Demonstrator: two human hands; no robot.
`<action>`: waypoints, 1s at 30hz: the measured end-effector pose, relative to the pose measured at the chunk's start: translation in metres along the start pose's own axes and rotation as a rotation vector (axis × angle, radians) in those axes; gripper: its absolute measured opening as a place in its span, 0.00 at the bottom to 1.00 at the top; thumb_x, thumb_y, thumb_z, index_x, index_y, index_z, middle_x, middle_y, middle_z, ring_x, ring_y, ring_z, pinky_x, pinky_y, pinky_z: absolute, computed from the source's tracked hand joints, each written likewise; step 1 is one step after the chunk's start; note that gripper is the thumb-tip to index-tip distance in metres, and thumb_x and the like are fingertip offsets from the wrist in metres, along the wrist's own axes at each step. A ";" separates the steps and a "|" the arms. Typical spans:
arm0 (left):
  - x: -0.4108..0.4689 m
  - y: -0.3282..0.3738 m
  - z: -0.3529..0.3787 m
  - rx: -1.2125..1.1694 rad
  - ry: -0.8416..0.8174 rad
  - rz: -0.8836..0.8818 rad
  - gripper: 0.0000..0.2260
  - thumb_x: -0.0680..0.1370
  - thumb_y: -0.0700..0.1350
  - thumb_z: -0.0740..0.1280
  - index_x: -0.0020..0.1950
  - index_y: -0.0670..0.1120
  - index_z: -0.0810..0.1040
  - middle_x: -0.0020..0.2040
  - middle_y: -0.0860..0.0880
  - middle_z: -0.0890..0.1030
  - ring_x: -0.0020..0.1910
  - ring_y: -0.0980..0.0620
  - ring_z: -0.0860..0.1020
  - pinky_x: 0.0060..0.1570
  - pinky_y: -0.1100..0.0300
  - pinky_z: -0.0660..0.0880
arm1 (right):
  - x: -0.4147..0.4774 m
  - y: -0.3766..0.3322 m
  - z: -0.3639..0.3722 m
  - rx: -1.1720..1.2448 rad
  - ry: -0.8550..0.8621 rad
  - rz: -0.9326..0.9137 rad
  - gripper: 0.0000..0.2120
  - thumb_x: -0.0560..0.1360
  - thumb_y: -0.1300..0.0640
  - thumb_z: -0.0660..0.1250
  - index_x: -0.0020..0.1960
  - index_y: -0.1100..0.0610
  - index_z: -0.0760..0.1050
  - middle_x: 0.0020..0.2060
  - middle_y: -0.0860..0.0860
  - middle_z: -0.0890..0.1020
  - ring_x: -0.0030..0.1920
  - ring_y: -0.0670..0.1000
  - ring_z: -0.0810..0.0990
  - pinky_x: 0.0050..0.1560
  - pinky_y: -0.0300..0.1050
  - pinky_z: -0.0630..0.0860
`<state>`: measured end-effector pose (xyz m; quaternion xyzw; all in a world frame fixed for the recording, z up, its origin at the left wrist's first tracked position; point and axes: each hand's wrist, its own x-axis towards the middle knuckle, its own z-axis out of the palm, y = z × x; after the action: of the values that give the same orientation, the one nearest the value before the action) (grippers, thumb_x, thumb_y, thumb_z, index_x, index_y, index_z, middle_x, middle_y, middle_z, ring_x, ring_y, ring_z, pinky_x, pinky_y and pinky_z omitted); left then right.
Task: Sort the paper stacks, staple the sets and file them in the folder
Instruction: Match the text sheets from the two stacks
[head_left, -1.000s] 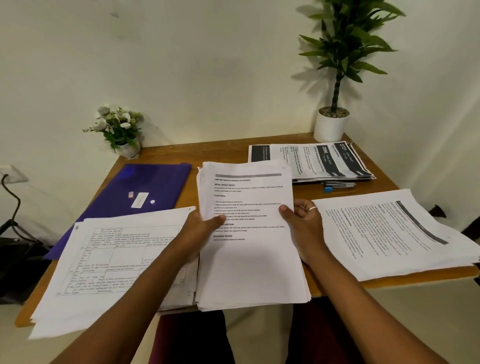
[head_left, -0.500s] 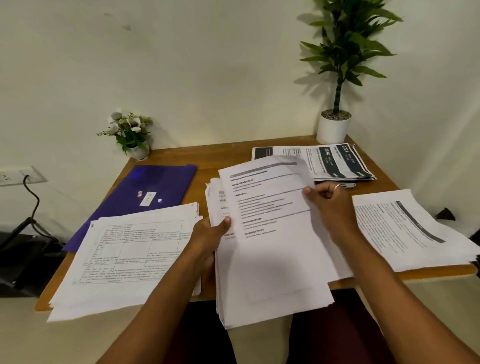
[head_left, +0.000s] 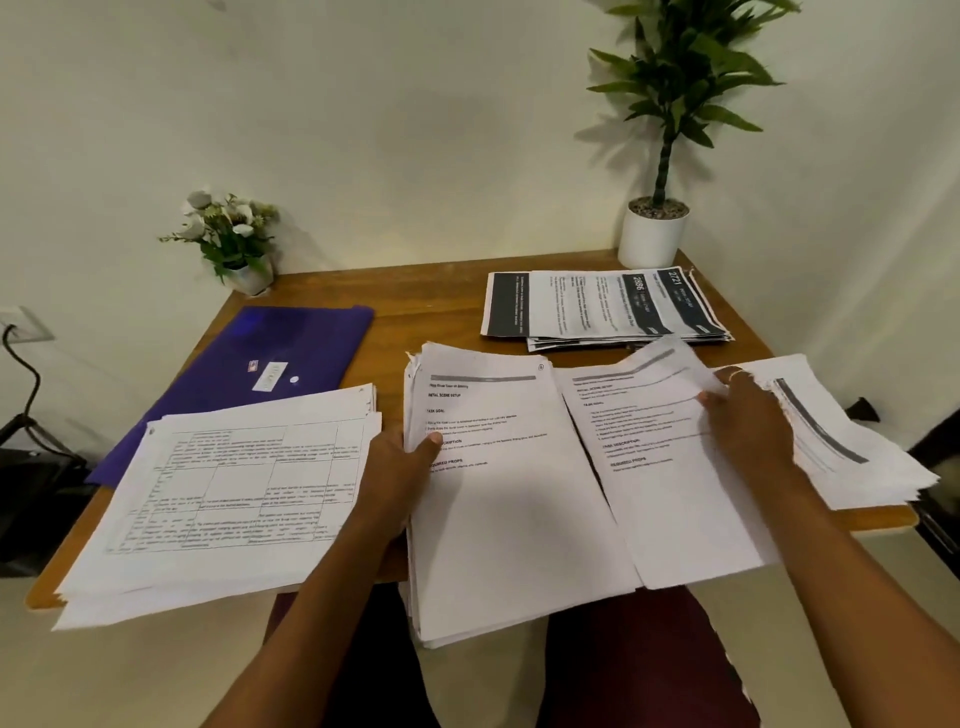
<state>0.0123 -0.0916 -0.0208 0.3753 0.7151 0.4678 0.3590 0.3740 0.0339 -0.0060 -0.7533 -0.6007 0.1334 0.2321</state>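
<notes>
on a wooden tabletop (head_left: 426, 301), at 6 o'clock, holding the middle stack (head_left: 509, 519) by its left edge with the left grip (head_left: 400, 467): thumb pressed on the top page, fingers tucked out of sight beneath. near end of that stack hanging past the tabletop's front edge.

at 3 o'clock of it, pinching a loose sheet (head_left: 670, 493) near its far right corner with the right grip (head_left: 748, 421), thumb on top, ring on one finger. sheet tilted slightly, left edge overlapping the middle stack, right side over the right stack (head_left: 857, 452) at 4 o'clock. cannot tell whether lifted clear or resting there.

at 8 o'clock, a stack of table-printed pages (head_left: 234, 493), also overhanging the front edge. at 10 o'clock, the purple folder (head_left: 280, 358), flat and closed, near corner tucked under those pages. at 1 o'clock, a stack with dark headers (head_left: 602, 306), just beyond the loose sheet.

at the back corners: a white-potted plant (head_left: 654, 239) at 1 o'clock, a small pot of flowers (head_left: 234, 239) at 11 o'clock.
</notes>
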 end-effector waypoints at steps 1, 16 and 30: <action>0.001 -0.002 -0.001 -0.001 -0.002 0.002 0.17 0.81 0.51 0.69 0.67 0.48 0.75 0.60 0.48 0.82 0.53 0.47 0.83 0.54 0.47 0.82 | -0.003 -0.005 0.003 -0.090 0.035 0.001 0.19 0.82 0.55 0.65 0.70 0.61 0.72 0.67 0.63 0.76 0.68 0.66 0.72 0.67 0.60 0.67; 0.005 -0.007 -0.003 -0.098 -0.028 -0.027 0.12 0.79 0.48 0.72 0.60 0.50 0.76 0.54 0.52 0.82 0.48 0.52 0.82 0.39 0.61 0.78 | -0.023 -0.015 0.031 -0.232 0.197 -0.211 0.11 0.80 0.63 0.64 0.56 0.58 0.84 0.55 0.58 0.84 0.56 0.61 0.80 0.60 0.57 0.73; 0.003 0.027 -0.029 -0.285 -0.030 -0.084 0.11 0.79 0.43 0.71 0.62 0.49 0.78 0.50 0.54 0.84 0.48 0.52 0.84 0.34 0.64 0.79 | -0.065 -0.107 0.012 0.602 -0.283 -0.178 0.18 0.76 0.41 0.72 0.62 0.48 0.79 0.52 0.45 0.82 0.50 0.44 0.80 0.46 0.39 0.74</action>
<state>-0.0087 -0.0928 0.0129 0.2971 0.6511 0.5434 0.4388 0.2625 -0.0080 0.0330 -0.5697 -0.6240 0.3871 0.3692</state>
